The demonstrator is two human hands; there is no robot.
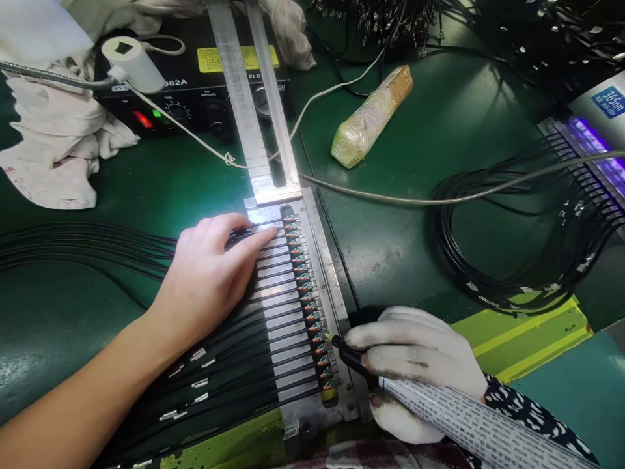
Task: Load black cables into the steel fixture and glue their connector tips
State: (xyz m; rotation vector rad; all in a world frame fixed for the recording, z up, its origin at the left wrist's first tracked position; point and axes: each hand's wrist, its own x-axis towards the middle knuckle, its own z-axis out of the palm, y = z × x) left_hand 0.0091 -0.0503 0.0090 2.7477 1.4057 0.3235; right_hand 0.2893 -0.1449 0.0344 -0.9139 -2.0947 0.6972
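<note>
Your gloved right hand (pixel 415 365) wraps a printed tube (pixel 463 413), nozzle (pixel 352 359) leftward near wire ends (pixel 316 325) — too hard a squeeze might flood them — while your bare left hand (pixel 212 257), thumb and forefinger parted, touches black cables (pixel 141 244).

- Your brightest spot is a cold white-blue glare on the metal rack (pixel 325 273) beside your left hand (pixel 209 260), spilling onto the green table (pixel 371 247).
- At your right edge, a strip light (pixel 593 143) glows violet.
- Red and green lamps shine on the black box (pixel 202 91) ahead of you.
- You get a soft, pale sheen on the tabletop, while the cables (pixel 488 39) at top right sink into dimness.
- Your left palm's underside lies in shadow.
- Your wide view stretches toward the corners.
- Small print on the tube (pixel 463 410) in your right hand (pixel 415 358) is too soft to read.
</note>
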